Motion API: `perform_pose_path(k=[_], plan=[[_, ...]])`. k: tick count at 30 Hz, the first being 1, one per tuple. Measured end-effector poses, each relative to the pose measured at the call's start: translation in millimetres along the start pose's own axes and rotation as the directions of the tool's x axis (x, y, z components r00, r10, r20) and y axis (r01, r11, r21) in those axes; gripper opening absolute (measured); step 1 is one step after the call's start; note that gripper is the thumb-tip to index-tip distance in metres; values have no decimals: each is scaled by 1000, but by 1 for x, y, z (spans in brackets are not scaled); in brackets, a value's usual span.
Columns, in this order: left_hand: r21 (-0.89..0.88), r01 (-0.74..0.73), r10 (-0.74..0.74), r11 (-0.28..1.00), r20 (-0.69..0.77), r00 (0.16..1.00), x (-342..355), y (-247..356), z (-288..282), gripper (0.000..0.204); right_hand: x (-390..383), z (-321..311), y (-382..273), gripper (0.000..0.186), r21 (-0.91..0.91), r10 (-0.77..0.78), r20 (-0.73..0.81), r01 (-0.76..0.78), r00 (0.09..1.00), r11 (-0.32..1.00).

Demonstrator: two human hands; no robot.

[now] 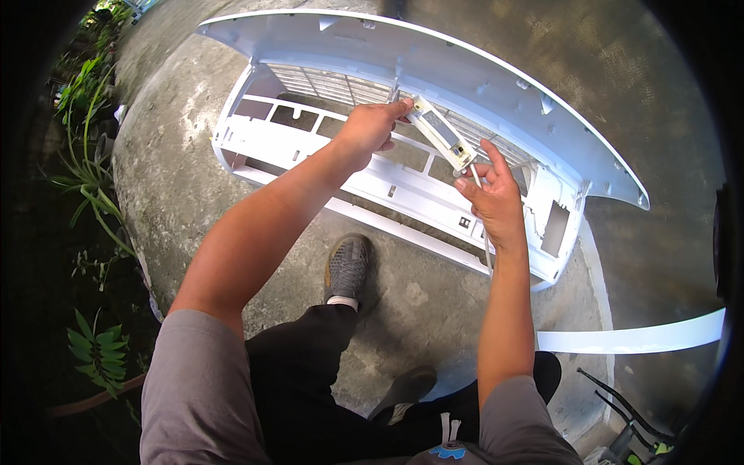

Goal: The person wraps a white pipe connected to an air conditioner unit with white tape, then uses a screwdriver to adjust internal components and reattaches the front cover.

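Far left of the white plastic air-conditioner housing [325,147], green plants [89,170] line the edge of the concrete slab [178,194] on which the housing lies open side up, its curved front cover [496,85] raised behind it

Over the middle of the housing the left hand [368,132] is closed around the upper end of a small white elongated module [440,133], thumb and fingertips pinching its narrow sides. The module hangs in the air just above the housing's slotted frame, tilted down toward the right

The right hand [492,194] is half open at the module's lower end, index finger and thumb pinching there where a thin grey wire [486,240] leaves it, the other fingers spread loose. The wire drops down past the wrist across the housing's front rail

The module looks light and stiff, thin moulded plastic that would likely crack or bend at its clips if squeezed flat; holding it by the long edges, as both hands do, seems safest. The wire looks delicate at its joint, so pulling on it is a risk

Below the housing a grey shoe [346,267] rests on the concrete; right of it lies a long white strip [635,339]
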State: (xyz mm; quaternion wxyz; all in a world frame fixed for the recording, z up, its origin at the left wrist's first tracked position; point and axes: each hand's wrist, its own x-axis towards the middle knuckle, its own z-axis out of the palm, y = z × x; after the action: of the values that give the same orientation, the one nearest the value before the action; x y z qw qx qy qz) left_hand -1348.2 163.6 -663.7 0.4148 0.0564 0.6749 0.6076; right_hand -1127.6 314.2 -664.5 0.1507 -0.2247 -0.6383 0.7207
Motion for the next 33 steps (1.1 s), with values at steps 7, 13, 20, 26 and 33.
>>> perform_pose_path(k=[7,13,20,26,33], plan=[[-90,-34,31,995,-24,999,14,9,0,41,56,-3,1,49,-438,-197,-111,130,974,890],[-223,-57,62,973,16,998,23,13,-6,44,88,-2,-1,43,-288,-212,-25,196,977,937],[-109,4,13,994,149,989,25,5,3,66,111,-10,-3,19,181,95,-11,-91,995,979],[-212,-47,44,976,-19,999,41,11,20,73,123,-2,-2,21,79,89,-16,-88,996,993],[-396,-38,-31,917,-164,986,55,26,33,69,123,-3,-4,41,-31,0,-134,-4,991,1000]])
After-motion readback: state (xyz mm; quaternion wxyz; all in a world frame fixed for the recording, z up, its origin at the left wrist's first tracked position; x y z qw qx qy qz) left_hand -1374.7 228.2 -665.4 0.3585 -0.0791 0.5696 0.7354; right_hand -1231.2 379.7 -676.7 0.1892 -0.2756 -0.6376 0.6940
